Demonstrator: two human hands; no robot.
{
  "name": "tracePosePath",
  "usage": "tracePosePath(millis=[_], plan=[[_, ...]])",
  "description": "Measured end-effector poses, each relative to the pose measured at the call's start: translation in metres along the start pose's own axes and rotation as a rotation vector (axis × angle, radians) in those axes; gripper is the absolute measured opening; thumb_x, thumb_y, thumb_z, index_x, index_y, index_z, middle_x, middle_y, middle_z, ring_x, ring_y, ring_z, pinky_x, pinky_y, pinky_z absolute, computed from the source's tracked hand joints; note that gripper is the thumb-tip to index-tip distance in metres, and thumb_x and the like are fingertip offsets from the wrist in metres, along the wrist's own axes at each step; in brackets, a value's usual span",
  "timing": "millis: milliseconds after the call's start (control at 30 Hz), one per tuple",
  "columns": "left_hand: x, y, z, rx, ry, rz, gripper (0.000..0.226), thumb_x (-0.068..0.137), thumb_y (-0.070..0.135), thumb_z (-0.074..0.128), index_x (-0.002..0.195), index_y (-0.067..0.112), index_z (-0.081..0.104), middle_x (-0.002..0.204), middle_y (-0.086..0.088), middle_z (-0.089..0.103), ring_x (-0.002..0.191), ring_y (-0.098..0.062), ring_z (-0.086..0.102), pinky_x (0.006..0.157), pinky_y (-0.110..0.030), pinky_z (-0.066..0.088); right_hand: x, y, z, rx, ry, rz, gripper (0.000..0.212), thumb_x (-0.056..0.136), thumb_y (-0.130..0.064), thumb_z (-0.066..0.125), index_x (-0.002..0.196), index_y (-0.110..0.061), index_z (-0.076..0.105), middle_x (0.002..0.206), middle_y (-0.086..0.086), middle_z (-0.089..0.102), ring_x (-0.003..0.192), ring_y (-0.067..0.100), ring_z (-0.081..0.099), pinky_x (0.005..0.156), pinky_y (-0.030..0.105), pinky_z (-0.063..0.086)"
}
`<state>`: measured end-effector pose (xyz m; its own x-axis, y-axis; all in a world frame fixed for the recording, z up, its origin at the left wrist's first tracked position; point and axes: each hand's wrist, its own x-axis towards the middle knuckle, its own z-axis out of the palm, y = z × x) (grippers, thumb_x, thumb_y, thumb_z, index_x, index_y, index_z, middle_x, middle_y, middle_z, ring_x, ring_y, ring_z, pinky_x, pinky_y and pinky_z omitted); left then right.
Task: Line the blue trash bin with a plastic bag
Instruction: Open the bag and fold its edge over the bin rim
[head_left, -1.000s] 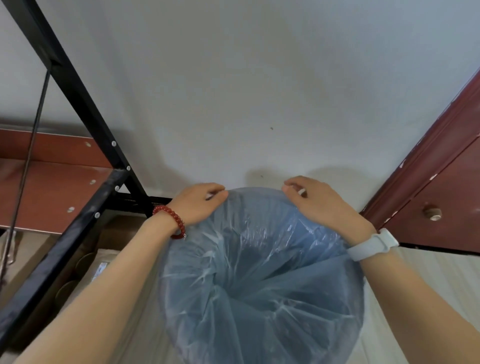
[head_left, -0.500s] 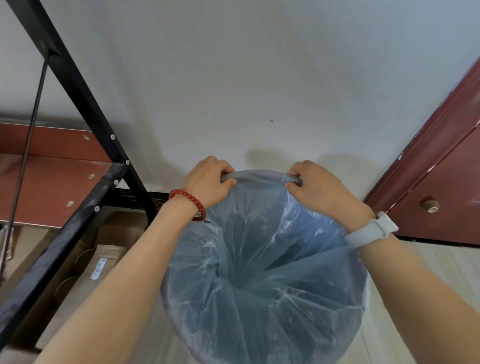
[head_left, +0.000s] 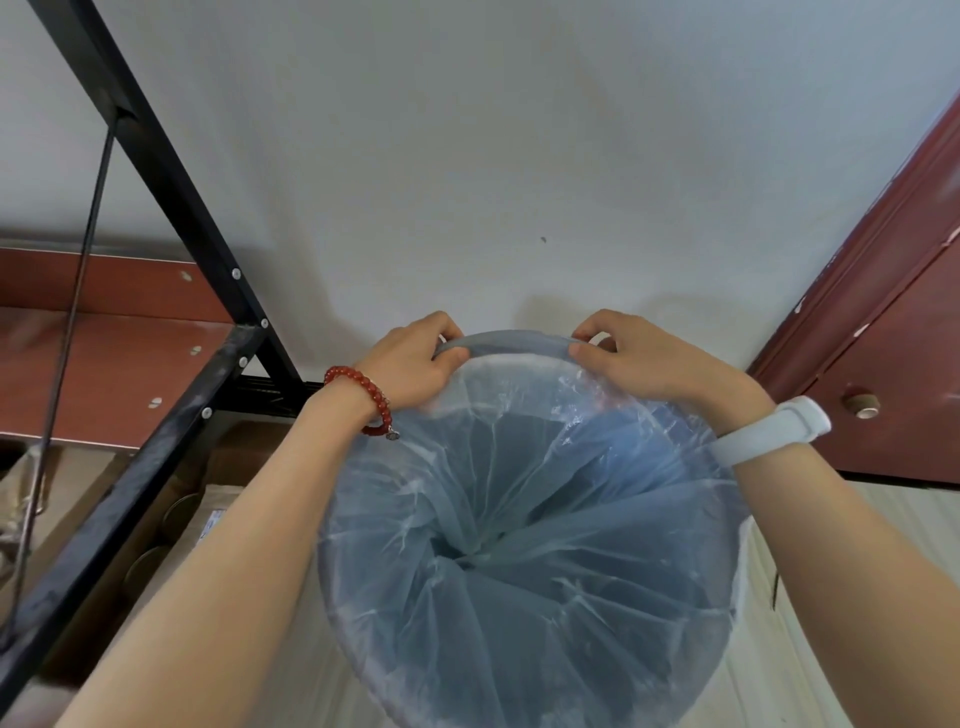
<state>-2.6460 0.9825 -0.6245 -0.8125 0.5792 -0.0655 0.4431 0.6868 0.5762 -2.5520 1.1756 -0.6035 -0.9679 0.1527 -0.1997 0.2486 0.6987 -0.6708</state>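
Note:
The blue trash bin (head_left: 506, 344) stands below me against the white wall, its far rim showing as a grey-blue arc. A clear plastic bag (head_left: 519, 545) lies inside it, gathered toward the centre and spread over the near rim. My left hand (head_left: 415, 364), with a red bead bracelet, grips the bag's edge at the far-left of the rim. My right hand (head_left: 639, 364), with a white wristband, pinches the bag's edge at the far-right of the rim. The bare rim shows between the two hands.
A black metal rack frame (head_left: 171, 415) with a reddish-brown shelf (head_left: 104, 374) stands at the left, cardboard boxes (head_left: 171, 519) beneath it. A dark red door (head_left: 893, 322) stands at the right. The white wall (head_left: 493, 156) is right behind the bin.
Both hands have lifted the bag's far edge off the rim and moved up toward the wall. The bare far rim, covered one second ago, now shows between them.

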Motion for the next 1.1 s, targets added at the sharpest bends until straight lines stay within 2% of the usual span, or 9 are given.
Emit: tracePosePath(millis=[167,267,433,567,667,767,967,1000,1100], plan=[[-0.003,-0.001,0.01,0.077,0.054,0.006,0.022,0.093,0.024,0.041,0.107,0.009,0.049,0.093,-0.013,0.061,0.08,-0.025,0.051,0.065,-0.03,0.035,-0.002,0.004,0.0,-0.047,-0.037,0.01,0.021,0.092,-0.031,0.043,0.104,-0.016,0.052,0.076,-0.003,0.056,0.058,0.01,0.047,0.054,0.023,0.035],[-0.005,-0.002,0.016,0.146,0.155,0.018,0.024,0.094,0.023,0.04,0.108,0.006,0.049,0.094,-0.019,0.064,0.088,-0.034,0.056,0.067,-0.03,0.034,-0.004,0.01,-0.003,-0.105,-0.056,0.015,0.019,0.091,-0.026,0.046,0.105,-0.015,0.053,0.084,0.001,0.061,0.067,0.014,0.053,0.061,0.023,0.039],[-0.004,-0.004,0.023,0.193,0.207,0.066,0.023,0.094,0.021,0.039,0.1,0.002,0.052,0.095,-0.02,0.063,0.09,-0.035,0.056,0.068,-0.032,0.035,-0.011,0.02,0.001,-0.224,0.019,0.013,0.025,0.093,-0.026,0.041,0.098,-0.006,0.055,0.08,0.008,0.058,0.058,0.014,0.045,0.054,0.027,0.034],[0.0,-0.005,0.03,0.185,0.24,0.082,0.025,0.093,0.019,0.043,0.101,0.0,0.056,0.108,-0.017,0.051,0.098,-0.031,0.051,0.085,-0.035,0.04,-0.014,0.023,0.009,-0.306,0.084,0.029,0.027,0.094,-0.023,0.039,0.099,-0.002,0.054,0.083,0.01,0.053,0.072,0.026,0.049,0.064,0.031,0.034],[0.001,-0.007,0.036,0.198,0.217,0.091,0.024,0.093,0.021,0.042,0.096,0.002,0.056,0.098,-0.019,0.06,0.093,-0.034,0.055,0.079,-0.038,0.042,-0.015,0.026,0.015,-0.383,0.141,0.055,0.025,0.094,-0.024,0.039,0.085,-0.005,0.054,0.086,0.01,0.044,0.08,0.033,0.05,0.07,0.032,0.037],[0.001,-0.01,0.04,0.238,0.195,0.101,0.025,0.094,0.023,0.04,0.095,0.004,0.057,0.093,-0.018,0.066,0.088,-0.036,0.059,0.075,-0.042,0.047,-0.018,0.029,0.02,-0.475,0.181,0.062,0.03,0.094,-0.025,0.039,0.077,-0.005,0.053,0.09,0.012,0.041,0.075,0.032,0.049,0.073,0.036,0.042],[-0.003,-0.008,0.039,0.251,0.139,0.012,0.025,0.094,0.024,0.038,0.096,0.003,0.052,0.096,-0.019,0.064,0.089,-0.036,0.058,0.073,-0.039,0.044,-0.016,0.027,0.028,-0.699,0.356,-0.016,0.031,0.095,-0.029,0.034,0.101,-0.012,0.06,0.102,0.01,0.051,0.089,0.03,0.055,0.059,0.03,0.033],[-0.005,-0.007,0.037,0.267,0.103,-0.018,0.025,0.094,0.024,0.037,0.096,0.003,0.05,0.097,-0.02,0.064,0.089,-0.036,0.057,0.072,-0.038,0.043,-0.013,0.026,0.03,-0.73,0.361,-0.03,0.031,0.095,-0.029,0.034,0.105,-0.015,0.059,0.106,0.01,0.053,0.094,0.03,0.054,0.061,0.031,0.035],[-0.019,-0.004,0.02,0.389,-0.068,-0.101,0.025,0.093,0.026,0.036,0.089,0.006,0.05,0.1,-0.021,0.063,0.092,-0.035,0.056,0.07,-0.032,0.036,-0.005,0.026,0.037,-0.732,0.296,-0.084,0.032,0.094,-0.032,0.036,0.116,-0.025,0.057,0.112,0.008,0.053,0.107,0.028,0.046,0.087,0.041,0.036]])
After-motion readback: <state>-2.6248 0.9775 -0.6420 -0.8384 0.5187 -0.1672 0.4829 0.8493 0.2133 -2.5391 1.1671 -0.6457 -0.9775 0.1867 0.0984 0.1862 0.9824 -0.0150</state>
